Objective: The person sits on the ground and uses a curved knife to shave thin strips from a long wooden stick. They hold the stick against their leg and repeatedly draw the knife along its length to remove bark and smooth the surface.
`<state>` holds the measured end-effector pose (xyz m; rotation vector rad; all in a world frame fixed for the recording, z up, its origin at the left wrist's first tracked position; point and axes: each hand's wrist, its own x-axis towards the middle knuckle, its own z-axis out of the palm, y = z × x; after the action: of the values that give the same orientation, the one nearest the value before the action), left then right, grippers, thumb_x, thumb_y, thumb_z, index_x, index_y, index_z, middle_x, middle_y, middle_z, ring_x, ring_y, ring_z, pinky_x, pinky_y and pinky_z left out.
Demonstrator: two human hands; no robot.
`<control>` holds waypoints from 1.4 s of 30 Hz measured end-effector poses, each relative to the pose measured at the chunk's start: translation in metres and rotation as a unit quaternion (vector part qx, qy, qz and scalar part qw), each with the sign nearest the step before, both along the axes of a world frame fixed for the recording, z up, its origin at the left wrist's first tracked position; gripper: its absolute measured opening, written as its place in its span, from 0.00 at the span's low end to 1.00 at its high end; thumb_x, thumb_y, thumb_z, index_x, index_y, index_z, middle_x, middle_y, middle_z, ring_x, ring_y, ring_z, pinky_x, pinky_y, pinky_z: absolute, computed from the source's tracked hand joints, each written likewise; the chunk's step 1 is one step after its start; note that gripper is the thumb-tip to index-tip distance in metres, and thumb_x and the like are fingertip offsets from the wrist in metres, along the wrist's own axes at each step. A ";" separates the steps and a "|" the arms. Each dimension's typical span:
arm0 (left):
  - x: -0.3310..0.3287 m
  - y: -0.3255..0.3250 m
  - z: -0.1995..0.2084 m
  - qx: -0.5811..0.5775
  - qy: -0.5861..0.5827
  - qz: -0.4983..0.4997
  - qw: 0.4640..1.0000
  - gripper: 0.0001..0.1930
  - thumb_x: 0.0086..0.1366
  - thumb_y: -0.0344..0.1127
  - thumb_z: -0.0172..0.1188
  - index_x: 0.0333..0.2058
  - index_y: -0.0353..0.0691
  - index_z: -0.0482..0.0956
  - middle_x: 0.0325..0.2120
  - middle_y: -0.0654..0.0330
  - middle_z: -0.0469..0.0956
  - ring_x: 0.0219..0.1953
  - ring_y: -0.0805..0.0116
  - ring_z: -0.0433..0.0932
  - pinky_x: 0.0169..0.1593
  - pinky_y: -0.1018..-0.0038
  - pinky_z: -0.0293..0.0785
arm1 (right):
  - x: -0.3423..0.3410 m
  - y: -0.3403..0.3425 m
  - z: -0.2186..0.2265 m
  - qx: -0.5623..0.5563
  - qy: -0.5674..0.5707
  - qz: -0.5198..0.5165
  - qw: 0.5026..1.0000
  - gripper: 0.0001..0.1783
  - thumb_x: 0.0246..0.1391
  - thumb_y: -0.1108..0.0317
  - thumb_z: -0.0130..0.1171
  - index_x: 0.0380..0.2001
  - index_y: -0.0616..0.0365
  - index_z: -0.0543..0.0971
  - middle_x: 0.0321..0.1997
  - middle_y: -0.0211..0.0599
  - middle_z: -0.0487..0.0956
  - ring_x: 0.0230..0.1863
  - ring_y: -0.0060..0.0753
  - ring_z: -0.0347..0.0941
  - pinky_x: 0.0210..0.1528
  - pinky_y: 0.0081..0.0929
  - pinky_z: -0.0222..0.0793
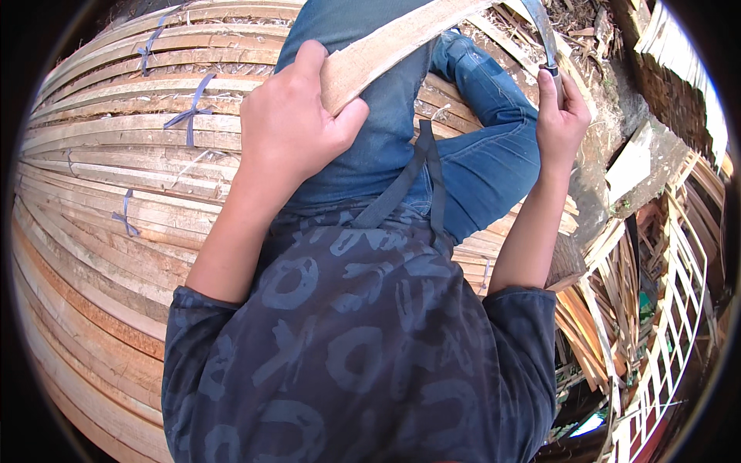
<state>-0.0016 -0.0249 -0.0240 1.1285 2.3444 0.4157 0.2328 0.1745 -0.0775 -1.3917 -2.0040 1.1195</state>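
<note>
My left hand [287, 123] is closed around the near end of a pale wooden board [390, 42], thumb on one side and fingers on the other. The board slants over my jeans-covered leg [332, 23] up to the top edge of the view, where its far end is cut off. In my right hand [562, 123] is the handle of a curved-blade knife [543, 31], held upright with the thumb along it. The blade bends leftward toward the far part of the board. Its tip lies out of view, so I cannot tell whether it touches the wood.
Long stacked timber strips [100, 201], tied in bundles with blue-grey ties [191, 112], fill the left side. Wood shavings and bark scraps lie at the top right. A stone block [644, 166], split wood pieces [590, 328] and a white lattice basket [670, 347] are on the right.
</note>
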 end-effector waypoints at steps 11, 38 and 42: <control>0.000 0.000 0.001 -0.007 -0.008 -0.005 1.000 0.21 0.50 0.45 0.62 0.36 0.37 0.68 0.24 0.43 0.78 0.29 0.41 0.79 0.33 0.53 0.75 | -0.004 0.001 -0.014 0.054 -0.003 0.048 0.997 0.14 0.53 0.65 0.68 0.39 0.62 0.82 0.25 0.36 0.81 0.26 0.22 0.74 0.33 0.23 0.71; -0.001 -0.003 -0.005 0.021 0.013 0.001 1.000 0.21 0.51 0.47 0.62 0.34 0.36 0.70 0.23 0.43 0.79 0.27 0.42 0.80 0.32 0.55 0.76 | -0.031 -0.049 -0.004 0.068 0.023 0.132 0.989 0.16 0.52 0.62 0.69 0.39 0.61 0.80 0.24 0.45 0.80 0.25 0.31 0.79 0.31 0.25 0.72; 0.000 -0.001 -0.003 0.019 0.024 -0.013 0.999 0.21 0.52 0.47 0.62 0.35 0.36 0.70 0.22 0.45 0.79 0.27 0.43 0.80 0.32 0.55 0.76 | -0.014 -0.001 -0.013 -0.028 0.051 0.015 0.998 0.13 0.56 0.63 0.66 0.31 0.65 0.81 0.19 0.26 0.74 0.22 0.16 0.63 0.26 0.20 0.62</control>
<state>-0.0013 -0.0255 -0.0271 1.1974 2.3687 0.4292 0.2187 0.1736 -0.0905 -1.3082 -1.9425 1.2422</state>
